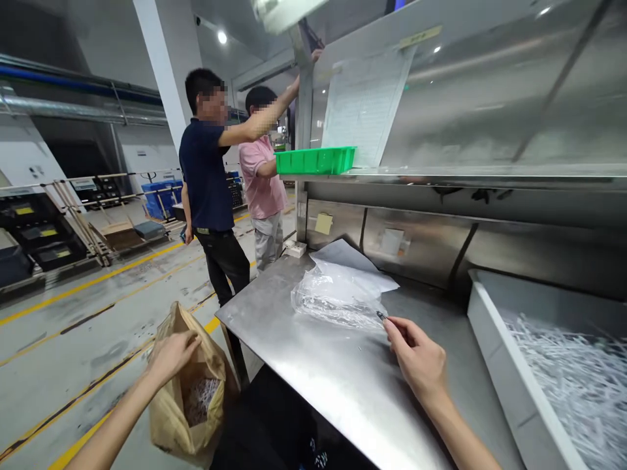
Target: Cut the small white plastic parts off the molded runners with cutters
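Observation:
My right hand [420, 359] is above the steel tabletop, thumb and fingers pinched on a small dark part [381, 316] that is too small to identify. Just past its fingertips lies a crumpled clear plastic bag [337, 303], with a white sheet [350, 258] behind it. Over the mouth of a tan bag [169, 427] is my left hand [174, 356], its fingers curled together; what they hold, if anything, is hidden. Inside the bag's opening, many thin white pieces [200, 398] show.
To the right stands a white bin [509, 372] with many thin white pieces. A green tray [316, 160] sits on the shelf above the steel table [304, 352]. Two people [208, 176] stand beyond the table's left end. Racks with dark bins [44, 228] line the left.

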A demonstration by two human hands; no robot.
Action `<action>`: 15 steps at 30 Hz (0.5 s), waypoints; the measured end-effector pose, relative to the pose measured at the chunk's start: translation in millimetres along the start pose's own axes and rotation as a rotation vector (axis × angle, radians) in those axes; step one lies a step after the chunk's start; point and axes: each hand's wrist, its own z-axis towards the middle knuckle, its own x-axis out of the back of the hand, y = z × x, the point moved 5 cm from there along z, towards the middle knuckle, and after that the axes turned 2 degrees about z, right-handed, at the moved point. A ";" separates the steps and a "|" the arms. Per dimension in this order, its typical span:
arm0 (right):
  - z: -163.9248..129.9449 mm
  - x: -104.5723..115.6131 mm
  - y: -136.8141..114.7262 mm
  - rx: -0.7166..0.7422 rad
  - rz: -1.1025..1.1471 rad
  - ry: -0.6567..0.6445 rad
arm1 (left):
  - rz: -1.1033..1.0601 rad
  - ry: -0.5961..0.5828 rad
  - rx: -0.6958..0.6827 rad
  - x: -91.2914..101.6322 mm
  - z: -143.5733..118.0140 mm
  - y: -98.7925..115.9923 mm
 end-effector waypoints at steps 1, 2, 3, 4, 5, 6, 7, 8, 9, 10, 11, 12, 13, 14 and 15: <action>1.6 -0.6 -1.4 0.013 0.010 0.004 | -0.021 0.044 -0.033 22.7 11.6 17.5; 2.8 -1.6 -2.9 0.025 0.019 0.006 | -0.066 0.118 -0.072 48.9 22.6 38.0; 3.4 -3.0 -4.7 0.037 0.025 0.005 | -0.133 0.212 -0.149 77.2 31.7 63.3; 3.3 -4.7 -6.8 0.049 0.028 0.002 | -0.209 0.314 -0.259 106.0 37.7 92.4; 2.4 -6.5 -9.0 0.058 0.027 -0.002 | -0.279 0.411 -0.387 133.5 40.4 124.2; 1.0 -8.5 -11.3 0.064 0.024 -0.004 | -0.342 0.508 -0.531 159.1 39.3 157.7; -0.5 -10.6 -13.2 0.063 0.018 -0.008 | -0.393 0.574 -0.684 180.9 35.5 192.2; -1.5 -12.6 -14.5 0.054 0.009 -0.008 | -0.425 0.619 -0.843 199.1 29.4 227.1; -1.8 -14.5 -15.1 0.040 -0.001 -0.011 | -0.444 0.661 -1.002 214.3 21.2 261.5; -1.2 -15.9 -15.0 0.023 -0.010 -0.015 | -0.453 0.706 -1.155 227.0 11.5 295.2; 0.3 -16.8 -14.0 0.004 -0.019 -0.016 | -0.457 0.747 -1.300 237.2 0.6 328.3; 2.3 -16.7 -12.3 -0.016 -0.026 -0.009 | -0.462 0.787 -1.434 245.3 -11.1 361.0; 4.4 -16.3 -10.1 -0.035 -0.032 -0.002 | -0.468 0.816 -1.556 251.4 -23.5 393.5; 6.1 -15.8 -7.9 -0.049 -0.038 0.004 | -0.479 0.835 -1.668 255.8 -36.7 425.7; 7.2 -15.6 -5.7 -0.062 -0.043 0.006 | -0.497 0.851 -1.765 258.9 -50.3 457.2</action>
